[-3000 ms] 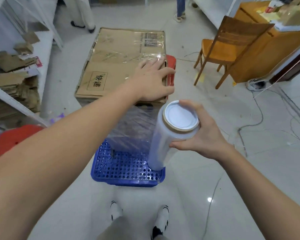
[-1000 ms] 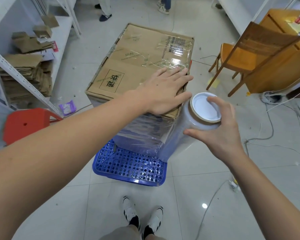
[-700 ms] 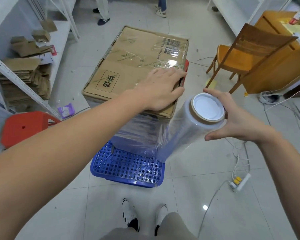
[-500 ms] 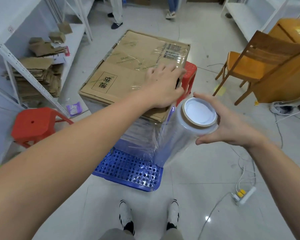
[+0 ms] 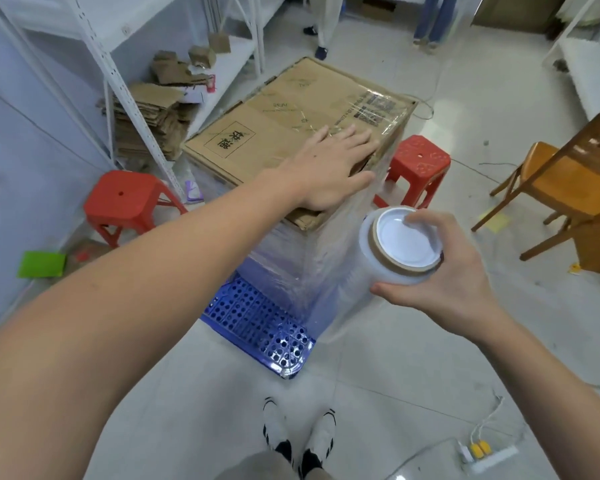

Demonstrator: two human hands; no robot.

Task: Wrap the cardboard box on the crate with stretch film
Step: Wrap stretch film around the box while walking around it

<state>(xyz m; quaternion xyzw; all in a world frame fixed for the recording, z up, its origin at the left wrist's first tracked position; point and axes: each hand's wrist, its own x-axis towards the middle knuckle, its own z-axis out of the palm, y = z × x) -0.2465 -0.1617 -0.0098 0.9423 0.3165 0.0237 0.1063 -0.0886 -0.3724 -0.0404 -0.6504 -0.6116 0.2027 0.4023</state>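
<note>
Two hands are at work in mid-frame. My left hand (image 5: 329, 171) lies flat, fingers straight, on the top of the cardboard box (image 5: 291, 123) near its close right corner. The box sits on the blue crate (image 5: 257, 320) at centre — its near sides already sheathed in clear film. My right hand (image 5: 444, 271) grips the upper end of the stretch film roll (image 5: 392, 258), fingers curled over the core's rim; film runs from the roll to the box's corner. One red stool (image 5: 129, 199) stands left of the box, another red stool (image 5: 416, 164) right — behind the roll.
</note>
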